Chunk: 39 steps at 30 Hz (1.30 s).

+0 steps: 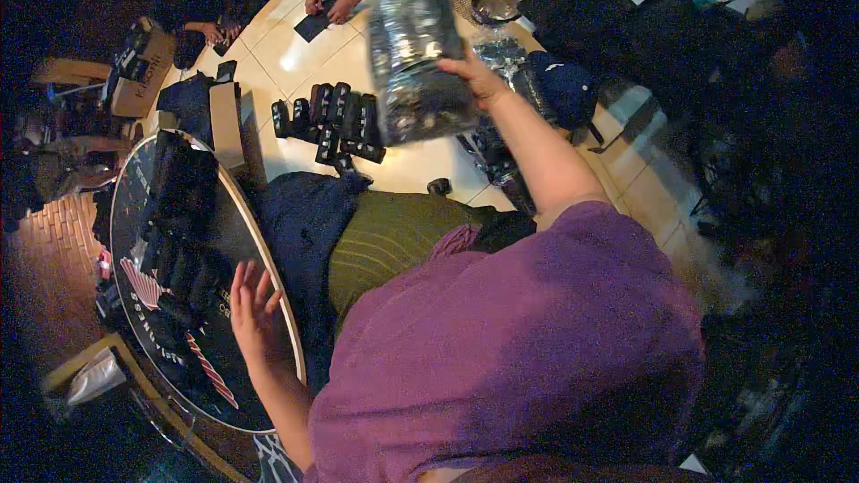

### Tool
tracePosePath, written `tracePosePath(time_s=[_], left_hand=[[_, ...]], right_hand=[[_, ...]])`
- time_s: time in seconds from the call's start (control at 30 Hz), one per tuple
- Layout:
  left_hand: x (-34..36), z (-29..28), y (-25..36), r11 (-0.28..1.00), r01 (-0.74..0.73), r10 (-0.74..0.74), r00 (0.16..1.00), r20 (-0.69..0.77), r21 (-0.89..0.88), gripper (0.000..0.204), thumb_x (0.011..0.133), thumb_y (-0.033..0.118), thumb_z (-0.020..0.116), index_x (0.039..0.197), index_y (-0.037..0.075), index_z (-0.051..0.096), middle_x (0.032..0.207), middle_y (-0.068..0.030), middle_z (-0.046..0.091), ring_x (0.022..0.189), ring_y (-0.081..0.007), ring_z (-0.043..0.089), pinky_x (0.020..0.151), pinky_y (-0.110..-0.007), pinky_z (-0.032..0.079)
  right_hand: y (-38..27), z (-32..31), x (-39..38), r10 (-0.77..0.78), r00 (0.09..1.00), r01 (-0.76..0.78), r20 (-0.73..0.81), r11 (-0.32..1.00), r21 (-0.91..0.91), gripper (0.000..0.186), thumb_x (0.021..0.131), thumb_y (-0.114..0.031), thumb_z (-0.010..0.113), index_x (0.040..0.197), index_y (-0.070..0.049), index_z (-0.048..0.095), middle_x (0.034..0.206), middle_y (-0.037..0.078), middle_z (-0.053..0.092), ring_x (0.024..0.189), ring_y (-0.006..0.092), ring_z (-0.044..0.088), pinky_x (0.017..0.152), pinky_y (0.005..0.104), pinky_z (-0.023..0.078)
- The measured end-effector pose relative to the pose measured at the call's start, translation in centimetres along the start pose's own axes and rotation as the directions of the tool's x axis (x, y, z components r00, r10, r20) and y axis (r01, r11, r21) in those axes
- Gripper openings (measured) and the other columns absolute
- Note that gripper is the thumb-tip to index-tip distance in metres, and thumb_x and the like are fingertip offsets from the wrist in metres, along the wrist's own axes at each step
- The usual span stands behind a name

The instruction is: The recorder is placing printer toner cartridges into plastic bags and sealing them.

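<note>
Purple shirt (510,331) lies nearest, while the right hand (476,78) pinches a clear plastic pack (416,63) by its three-o'clock edge, long axis running twelve to six, at one o'clock from the farther left hand (255,317), spread over the round counter (249,398).

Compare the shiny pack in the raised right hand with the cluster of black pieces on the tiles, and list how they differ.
The pack is held up by the right hand; the cluster rests on the tiled floor.
The pack forms one block, while the cluster is many separate pieces.
The pack has a shiny, see-through covering; the cluster looks mostly matte.
Both look dark.
</note>
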State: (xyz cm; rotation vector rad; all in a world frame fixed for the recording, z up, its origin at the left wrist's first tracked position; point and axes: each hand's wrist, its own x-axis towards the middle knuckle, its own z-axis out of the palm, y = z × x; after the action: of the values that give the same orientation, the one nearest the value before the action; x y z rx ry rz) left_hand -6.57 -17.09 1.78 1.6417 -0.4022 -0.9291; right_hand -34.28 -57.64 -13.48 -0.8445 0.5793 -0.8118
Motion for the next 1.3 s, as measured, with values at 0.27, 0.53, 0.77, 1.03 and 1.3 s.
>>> tracePosePath(time_s=[0.27, 0.53, 0.77, 1.03, 1.3], left_hand=[[-6.1, -12.0, -4.3, 0.998, 0.056, -0.056, 0.906, -0.420, -0.012, 0.051, 0.096, 0.038, 0.041, 0.139, 0.011, 0.035, 0.141, -0.0096, 0.039, 0.126, -0.0256, 0.042, 0.097, -0.043, 0.039], [-8.6, -17.9, -6.7, 0.960, 0.187, -0.274, 0.795, -0.542, -0.210, 0.059, 0.092, 0.046, 0.048, 0.140, 0.013, 0.035, 0.142, -0.0052, 0.039, 0.126, -0.0225, 0.041, 0.100, -0.044, 0.033], [-13.0, -19.9, -7.7, 0.951, 0.263, -0.307, 0.751, -0.585, -0.163, 0.060, 0.092, 0.044, 0.049, 0.141, 0.014, 0.033, 0.146, -0.0088, 0.033, 0.132, -0.0278, 0.034, 0.105, -0.052, 0.024], [-13.1, -17.5, -9.4, 0.920, 0.362, -0.383, 0.740, -0.552, -0.153, 0.060, 0.094, 0.044, 0.045, 0.142, 0.013, 0.029, 0.149, -0.0116, 0.026, 0.136, -0.0310, 0.026, 0.108, -0.052, 0.020], [-13.6, -15.9, -8.2, 0.936, 0.326, -0.340, 0.749, -0.568, -0.131, 0.059, 0.093, 0.040, 0.048, 0.142, 0.010, 0.030, 0.148, -0.0118, 0.027, 0.135, -0.0316, 0.028, 0.107, -0.053, 0.022]], right_hand=[[-1.7, -12.7, -2.4, -0.070, 0.822, -0.090, -0.566, 0.964, -0.251, 0.099, 0.065, -0.023, 0.082, 0.140, -0.015, 0.019, 0.131, 0.014, 0.043, 0.113, 0.0323, 0.048, 0.082, 0.0534, 0.046], [-3.1, -21.2, -2.3, -0.010, 0.699, -0.211, -0.715, 0.953, -0.219, 0.122, 0.061, -0.025, 0.085, 0.147, -0.016, -0.001, 0.146, 0.013, 0.026, 0.125, 0.0343, 0.038, 0.087, 0.0543, 0.044], [-3.8, -25.9, -1.0, 0.077, 0.769, -0.356, -0.634, 0.876, -0.325, 0.077, 0.077, -0.020, 0.074, 0.142, -0.015, 0.034, 0.134, 0.009, 0.048, 0.117, 0.0243, 0.049, 0.093, 0.0386, 0.042], [-1.7, -40.7, 1.2, -0.174, 0.756, -0.640, -0.631, 0.006, -0.769, 0.053, 0.084, -0.040, 0.057, 0.124, -0.006, 0.056, 0.127, 0.022, 0.052, 0.116, 0.0300, 0.052, 0.095, 0.0371, 0.040], [-2.6, -28.0, 4.1, -0.102, 0.583, -0.811, -0.806, -0.121, -0.572, 0.081, 0.083, -0.063, 0.039, 0.129, 0.003, 0.047, 0.135, 0.026, 0.042, 0.126, 0.0364, 0.041, 0.107, 0.0440, 0.026]])
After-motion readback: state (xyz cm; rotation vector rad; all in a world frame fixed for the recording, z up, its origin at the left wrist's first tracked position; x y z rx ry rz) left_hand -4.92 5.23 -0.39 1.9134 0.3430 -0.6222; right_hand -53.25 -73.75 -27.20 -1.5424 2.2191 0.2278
